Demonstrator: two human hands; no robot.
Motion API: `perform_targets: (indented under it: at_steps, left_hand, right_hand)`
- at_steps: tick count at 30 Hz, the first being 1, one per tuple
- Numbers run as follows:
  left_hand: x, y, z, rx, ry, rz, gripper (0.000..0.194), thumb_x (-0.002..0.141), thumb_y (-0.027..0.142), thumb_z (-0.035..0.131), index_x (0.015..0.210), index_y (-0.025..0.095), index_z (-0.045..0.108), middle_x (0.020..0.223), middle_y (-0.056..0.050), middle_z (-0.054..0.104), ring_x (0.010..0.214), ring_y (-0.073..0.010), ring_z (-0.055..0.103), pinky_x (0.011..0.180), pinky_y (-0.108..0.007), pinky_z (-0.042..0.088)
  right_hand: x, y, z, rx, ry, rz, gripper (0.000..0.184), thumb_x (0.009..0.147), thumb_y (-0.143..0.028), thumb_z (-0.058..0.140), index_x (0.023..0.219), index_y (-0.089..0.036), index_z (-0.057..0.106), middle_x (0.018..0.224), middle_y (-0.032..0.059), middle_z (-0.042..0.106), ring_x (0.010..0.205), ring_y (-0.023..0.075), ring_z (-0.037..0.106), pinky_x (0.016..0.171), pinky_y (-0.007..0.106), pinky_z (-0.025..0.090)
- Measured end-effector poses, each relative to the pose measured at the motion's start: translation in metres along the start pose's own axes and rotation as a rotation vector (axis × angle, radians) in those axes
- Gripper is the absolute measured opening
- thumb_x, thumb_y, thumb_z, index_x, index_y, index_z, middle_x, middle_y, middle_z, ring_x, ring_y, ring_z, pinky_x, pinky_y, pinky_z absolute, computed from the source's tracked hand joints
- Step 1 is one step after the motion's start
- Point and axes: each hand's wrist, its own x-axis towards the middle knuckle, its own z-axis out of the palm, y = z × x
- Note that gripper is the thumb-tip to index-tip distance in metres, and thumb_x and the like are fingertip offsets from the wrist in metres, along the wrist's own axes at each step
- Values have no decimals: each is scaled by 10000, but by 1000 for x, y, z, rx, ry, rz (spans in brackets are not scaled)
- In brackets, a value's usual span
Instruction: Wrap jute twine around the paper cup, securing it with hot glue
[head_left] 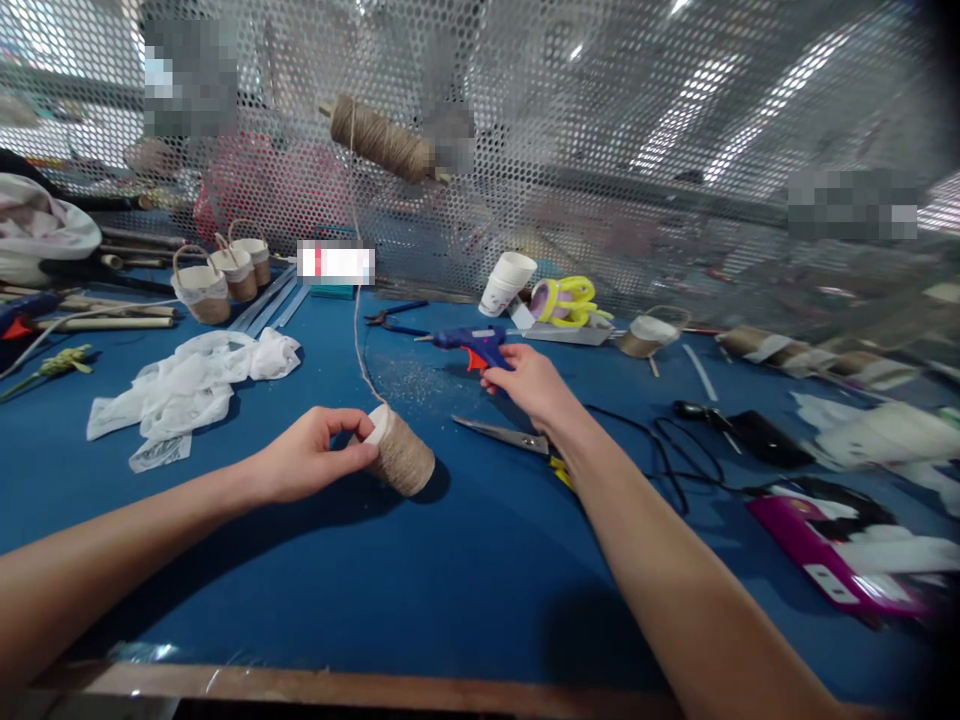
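My left hand (322, 455) grips the rim of a paper cup (405, 455) wrapped in brown twine, thumb outside and fingers bent at its mouth. The cup lies tilted just over the blue table. From its rim the twine (358, 330) runs up to a spool of twine (382, 140) mounted on the perforated metal screen. Farther right, my right hand (525, 380) is closed around the handle of a blue glue gun (480, 345) with an orange trigger. Its nozzle points left, apart from the cup. Scissors (510, 435) with yellow handles lie below, partly hidden by my right forearm.
Pliers (397, 322) lie behind the glue gun. White paper cups (506, 283) and a yellow-and-pink tape roll (559, 300) stand at the back. Small handled baskets (202, 292) and crumpled white lace (202, 390) are at left. A black cord (667, 450) and purple case (817, 550) lie right.
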Motion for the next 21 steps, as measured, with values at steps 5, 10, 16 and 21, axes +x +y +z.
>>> perform_targets:
  at_steps: [5,10,16,21]
  left_hand:
    - [2,2,-3,15,-19,13,203,788,307,487,746,130,577,716,-13,571,687,-128,502,675,-256,414]
    - [5,2,-3,3,-17,1,218,790,312,483,780,124,593,724,-17,582,694,-132,515,685,-263,427]
    - [6,2,-1,-76,-26,-24,247,787,334,514,852,112,601,802,-44,611,743,-151,550,717,-279,448]
    - [7,1,3,-90,-42,-21,226,736,257,558,910,116,589,897,-70,638,817,-174,573,753,-289,451]
  right_hand:
    - [-41,-14,-21,328,-165,-69,154,754,-277,583,809,-133,570,738,61,644,622,132,616,609,257,524]
    - [-76,-15,-21,456,-311,-174,195,758,-332,593,806,-145,620,602,4,600,502,85,534,450,190,436]
    - [-94,-17,-19,247,-300,-174,225,768,-369,576,787,-151,628,523,-13,547,462,93,503,391,192,407]
    - [-97,-20,-18,183,-292,-165,221,760,-384,572,742,-172,631,467,-29,506,424,99,490,381,205,418]
